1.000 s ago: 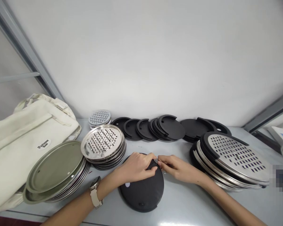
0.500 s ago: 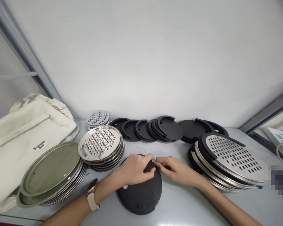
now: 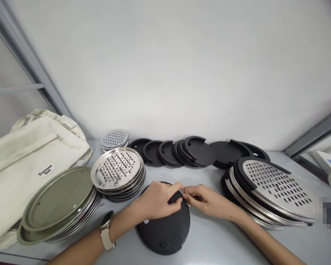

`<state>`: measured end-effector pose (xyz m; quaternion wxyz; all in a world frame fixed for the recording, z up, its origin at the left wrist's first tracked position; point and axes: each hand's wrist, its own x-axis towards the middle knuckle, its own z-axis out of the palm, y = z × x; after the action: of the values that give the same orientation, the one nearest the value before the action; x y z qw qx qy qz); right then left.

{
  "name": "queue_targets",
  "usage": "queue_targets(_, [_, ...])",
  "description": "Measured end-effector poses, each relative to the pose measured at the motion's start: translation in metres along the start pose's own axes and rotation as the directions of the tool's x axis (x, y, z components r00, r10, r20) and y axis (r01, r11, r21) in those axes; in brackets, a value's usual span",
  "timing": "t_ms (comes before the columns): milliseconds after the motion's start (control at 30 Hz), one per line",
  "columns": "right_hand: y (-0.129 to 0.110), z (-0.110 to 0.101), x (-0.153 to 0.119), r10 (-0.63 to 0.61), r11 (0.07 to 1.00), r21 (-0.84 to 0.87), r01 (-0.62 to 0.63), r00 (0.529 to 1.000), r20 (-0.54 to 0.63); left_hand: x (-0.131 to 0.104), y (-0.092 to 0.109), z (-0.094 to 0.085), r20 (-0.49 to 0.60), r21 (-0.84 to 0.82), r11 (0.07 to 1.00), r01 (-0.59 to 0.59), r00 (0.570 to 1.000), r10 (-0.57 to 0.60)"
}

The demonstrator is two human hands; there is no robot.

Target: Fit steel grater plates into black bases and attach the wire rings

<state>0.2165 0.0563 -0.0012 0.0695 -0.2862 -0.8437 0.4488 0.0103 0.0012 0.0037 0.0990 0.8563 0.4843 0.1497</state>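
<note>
A round black disc point(image 3: 165, 233) lies flat on the grey table in front of me, with a pale spot near its left edge. Over its far part my left hand point(image 3: 160, 198) is closed around a small black tool point(image 3: 174, 197) with a metal tip, most of it covered by the fingers. My right hand point(image 3: 202, 198) comes in from the right, thumb and fingers pinched at that metal tip. A small glint shows under the right fingertips, too small to name. Left of the disc is a stack of round metal graters point(image 3: 118, 171).
Black round holders point(image 3: 200, 152) lie in an overlapping row along the wall. A tall stack of graters with black rims point(image 3: 276, 184) stands right. Green round trays point(image 3: 60, 198) top a stack at left, beside a cream bag point(image 3: 30, 151). Small graters point(image 3: 114, 139) sit behind.
My right fingertips have shifted slightly down and right at the metal tip, and a glint now shows below them. My left hand keeps its grip almost unmoved.
</note>
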Motion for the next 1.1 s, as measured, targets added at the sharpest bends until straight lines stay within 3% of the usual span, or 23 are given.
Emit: queue_targets(1100, [-0.0025,-0.0029,-0.0017,-0.035,0.998,-0.042,0.036,0.999,0.023,-0.0004,0.0009,-0.0027,0.026,0.032,0.999,0.006,1.000,-0.007])
